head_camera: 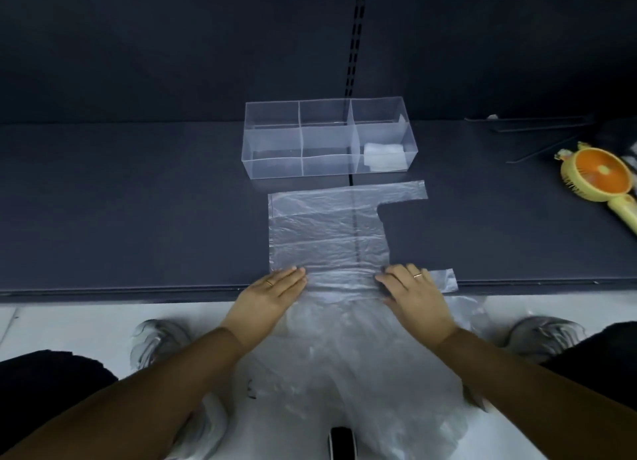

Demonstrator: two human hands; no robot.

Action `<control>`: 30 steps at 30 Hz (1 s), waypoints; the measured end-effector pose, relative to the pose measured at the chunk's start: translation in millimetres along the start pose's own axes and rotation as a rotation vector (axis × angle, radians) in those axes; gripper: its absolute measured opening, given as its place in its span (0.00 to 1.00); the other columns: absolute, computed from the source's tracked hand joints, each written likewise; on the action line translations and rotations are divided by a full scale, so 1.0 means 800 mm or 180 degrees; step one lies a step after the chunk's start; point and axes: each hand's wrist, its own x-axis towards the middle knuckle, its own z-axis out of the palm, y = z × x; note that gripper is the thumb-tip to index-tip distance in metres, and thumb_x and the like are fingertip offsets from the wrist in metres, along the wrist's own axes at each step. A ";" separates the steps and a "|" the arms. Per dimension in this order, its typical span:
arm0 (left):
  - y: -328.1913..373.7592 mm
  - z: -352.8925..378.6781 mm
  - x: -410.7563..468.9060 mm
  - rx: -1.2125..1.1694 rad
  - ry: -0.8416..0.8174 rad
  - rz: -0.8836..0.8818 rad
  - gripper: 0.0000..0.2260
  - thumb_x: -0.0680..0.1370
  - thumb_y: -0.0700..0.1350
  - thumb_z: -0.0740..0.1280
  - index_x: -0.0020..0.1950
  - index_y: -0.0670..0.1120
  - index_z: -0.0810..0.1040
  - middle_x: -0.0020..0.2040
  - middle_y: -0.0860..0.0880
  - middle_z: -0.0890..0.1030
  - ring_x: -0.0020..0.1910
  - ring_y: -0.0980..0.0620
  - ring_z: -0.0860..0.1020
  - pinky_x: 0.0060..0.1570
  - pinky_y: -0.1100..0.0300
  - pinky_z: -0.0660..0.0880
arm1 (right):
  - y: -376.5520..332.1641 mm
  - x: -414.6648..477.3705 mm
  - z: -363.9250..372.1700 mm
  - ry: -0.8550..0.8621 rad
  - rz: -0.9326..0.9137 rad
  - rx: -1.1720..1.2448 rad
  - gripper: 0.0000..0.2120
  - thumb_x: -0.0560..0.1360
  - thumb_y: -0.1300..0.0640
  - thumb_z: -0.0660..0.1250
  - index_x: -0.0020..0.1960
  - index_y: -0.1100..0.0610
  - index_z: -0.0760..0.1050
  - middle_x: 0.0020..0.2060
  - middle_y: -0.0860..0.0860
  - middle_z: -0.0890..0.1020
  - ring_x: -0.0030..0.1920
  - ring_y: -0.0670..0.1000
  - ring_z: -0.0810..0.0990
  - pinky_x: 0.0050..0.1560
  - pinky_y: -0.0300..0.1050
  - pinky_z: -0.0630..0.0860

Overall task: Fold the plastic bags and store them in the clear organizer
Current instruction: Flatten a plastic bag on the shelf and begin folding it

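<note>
A clear plastic bag (pixel 327 232) lies flat on the dark shelf (pixel 138 201), its handles pointing right. My left hand (pixel 272 294) rests flat on the bag's near left corner. My right hand (pixel 413 287) presses the near edge by the lower handle, its fingers slightly bent. Behind the bag stands the clear organizer (pixel 275 149), divided into several compartments. A folded white bag (pixel 384 156) lies in its front right compartment. More loose plastic bags (pixel 362 373) are piled below the shelf edge, between my arms.
A yellow and orange handheld fan (pixel 599 180) lies at the shelf's right end. Thin dark rods (pixel 537 128) lie behind it. A slotted upright (pixel 355 35) runs up the dark back panel. Grey shoes (pixel 155 339) stand on the white floor.
</note>
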 end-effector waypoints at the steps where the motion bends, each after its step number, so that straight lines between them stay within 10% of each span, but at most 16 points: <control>1: -0.004 -0.007 -0.002 -0.0083 0.0071 0.0020 0.21 0.66 0.30 0.62 0.55 0.40 0.84 0.56 0.43 0.83 0.52 0.46 0.83 0.47 0.52 0.81 | 0.007 -0.003 -0.004 0.0024 -0.0168 -0.0052 0.15 0.60 0.61 0.81 0.44 0.58 0.82 0.40 0.54 0.82 0.38 0.57 0.81 0.44 0.46 0.64; 5: -0.015 -0.041 0.000 -0.0553 -0.0415 -0.0257 0.11 0.63 0.33 0.77 0.42 0.44 0.85 0.42 0.47 0.85 0.37 0.49 0.84 0.29 0.58 0.79 | 0.034 0.004 -0.037 -0.0645 0.0124 0.0472 0.05 0.69 0.65 0.73 0.37 0.57 0.80 0.37 0.52 0.80 0.39 0.56 0.79 0.42 0.48 0.72; 8: -0.041 -0.061 0.007 -0.1167 -0.0992 -0.1064 0.07 0.78 0.43 0.67 0.43 0.47 0.83 0.42 0.53 0.84 0.37 0.59 0.79 0.39 0.64 0.73 | 0.060 0.023 -0.064 -0.1405 0.0792 0.1350 0.05 0.74 0.61 0.69 0.39 0.55 0.79 0.37 0.46 0.80 0.40 0.50 0.79 0.46 0.42 0.75; 12: -0.083 -0.078 0.018 -0.2430 -0.0990 -0.2249 0.03 0.74 0.46 0.73 0.40 0.51 0.85 0.38 0.60 0.84 0.38 0.70 0.78 0.43 0.74 0.70 | 0.099 0.048 -0.090 -0.1943 0.1524 0.2486 0.04 0.74 0.58 0.72 0.40 0.54 0.81 0.36 0.49 0.84 0.37 0.43 0.80 0.44 0.34 0.74; 18: -0.111 -0.058 0.050 -0.3384 -0.0162 -0.3633 0.08 0.73 0.48 0.74 0.46 0.44 0.84 0.45 0.51 0.83 0.47 0.58 0.78 0.55 0.64 0.68 | 0.123 0.097 -0.073 -0.0868 0.2793 0.3780 0.04 0.75 0.57 0.70 0.42 0.57 0.81 0.35 0.50 0.82 0.37 0.45 0.79 0.44 0.37 0.75; 30: -0.135 0.005 0.088 -0.2064 0.0325 -0.3864 0.15 0.73 0.58 0.71 0.31 0.50 0.80 0.30 0.54 0.80 0.33 0.54 0.77 0.31 0.62 0.67 | 0.115 0.147 0.023 0.0177 0.3221 0.2034 0.10 0.76 0.54 0.68 0.43 0.60 0.81 0.37 0.53 0.81 0.41 0.52 0.78 0.42 0.39 0.68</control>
